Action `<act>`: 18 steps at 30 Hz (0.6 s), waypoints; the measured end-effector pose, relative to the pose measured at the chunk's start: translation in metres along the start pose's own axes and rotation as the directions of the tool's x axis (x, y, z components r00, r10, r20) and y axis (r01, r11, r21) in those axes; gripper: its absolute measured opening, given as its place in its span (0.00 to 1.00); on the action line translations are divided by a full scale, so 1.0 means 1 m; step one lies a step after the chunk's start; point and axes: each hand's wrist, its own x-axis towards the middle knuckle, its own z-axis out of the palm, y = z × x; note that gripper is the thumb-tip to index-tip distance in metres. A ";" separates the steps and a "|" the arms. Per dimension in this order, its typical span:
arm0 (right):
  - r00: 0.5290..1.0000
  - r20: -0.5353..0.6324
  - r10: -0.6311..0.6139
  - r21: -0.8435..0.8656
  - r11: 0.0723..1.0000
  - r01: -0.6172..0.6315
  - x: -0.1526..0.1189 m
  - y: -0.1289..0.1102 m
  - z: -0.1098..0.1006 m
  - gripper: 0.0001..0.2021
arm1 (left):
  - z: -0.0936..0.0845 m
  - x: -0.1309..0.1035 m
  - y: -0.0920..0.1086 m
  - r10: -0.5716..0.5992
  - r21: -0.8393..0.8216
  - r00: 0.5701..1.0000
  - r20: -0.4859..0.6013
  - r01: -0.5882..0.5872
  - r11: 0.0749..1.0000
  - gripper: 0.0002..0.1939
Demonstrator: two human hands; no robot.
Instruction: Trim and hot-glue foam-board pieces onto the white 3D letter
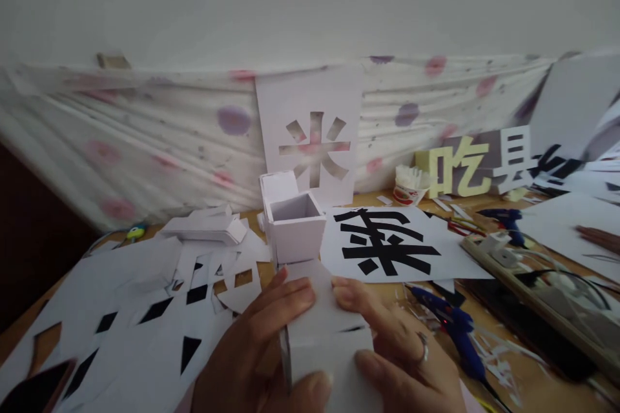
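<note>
While both hands grip it from either side, one white foam-board piece (329,342) sits low in the middle of the view, just above the near edge of the counter (508,374): the left hand (256,355) wraps its left side with fingers on top and the thumb pressed on the front face, and the right hand (402,355), with one ring on a finger, clasps the right side the same way. Its far end touches or nearly touches one open white box (295,226) standing upright just behind it. Behind the box one white stencil sheet (312,142) with a cut-out character leans against the draped spotted cloth (145,135). One printed sheet (392,245) with a black character lies flat to the right of the box. Two blue glue guns show: one (455,329) just right of the right hand, one (504,218) farther back. One paper cup (407,186) stands beside a row of raised block characters (484,164). Many white offcuts (145,297) with cut holes cover the left half of the brown wooden counter, too many and too overlapped to count. A plain pale wall (310,0) rises behind the cloth. The counter's left edge drops into dark space; bare wood shows only in small patches near the right hand.
</note>
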 end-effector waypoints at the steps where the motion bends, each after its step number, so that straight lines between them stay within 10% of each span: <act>1: 0.998 0.025 -0.051 -0.015 0.999 0.052 0.001 -0.001 -0.004 0.21 | 0.003 -0.003 0.003 -0.040 -0.030 0.999 -0.024 0.039 0.999 0.20; 8: 0.947 0.108 -0.302 -0.060 0.949 0.310 -0.013 -0.001 -0.010 0.20 | 0.018 -0.033 0.015 -0.309 -0.148 0.950 -0.050 0.299 0.943 0.18; 18: 0.977 0.168 -0.132 0.025 0.991 0.129 -0.026 -0.008 -0.010 0.28 | 0.022 -0.036 -0.008 -0.031 -0.110 0.997 -0.071 0.023 0.994 0.19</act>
